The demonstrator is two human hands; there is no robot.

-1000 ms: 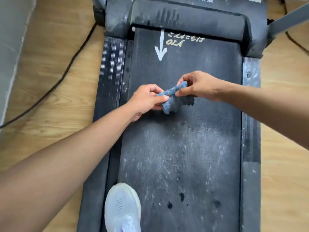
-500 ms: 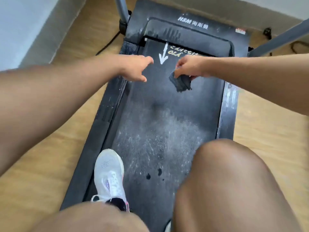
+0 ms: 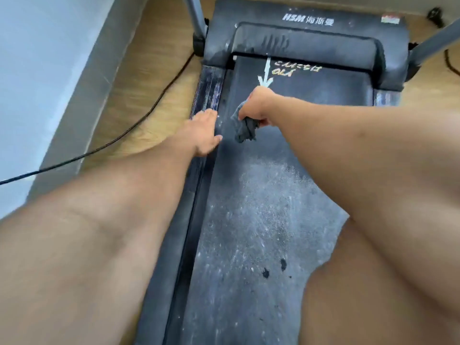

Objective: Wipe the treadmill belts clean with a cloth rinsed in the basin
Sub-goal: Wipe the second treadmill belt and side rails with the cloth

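Under the right hand [image 3: 257, 108]: cloth [image 3: 245, 129].

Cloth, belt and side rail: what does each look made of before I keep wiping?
Cloth: soft dark grey-blue fabric, probably terry or microfibre; it bunches and hangs limp from the right hand.
Belt: matte black, finely textured, likely rubberised; pale dust streaks cling to it.
Side rail: ribbed and glossier, likely hard plastic; the left hand rests on it.

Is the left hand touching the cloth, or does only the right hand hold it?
Apart. In the head view the left hand lies flat on the side rail, with a strip of bare belt between it and the cloth, which only the right hand grips.
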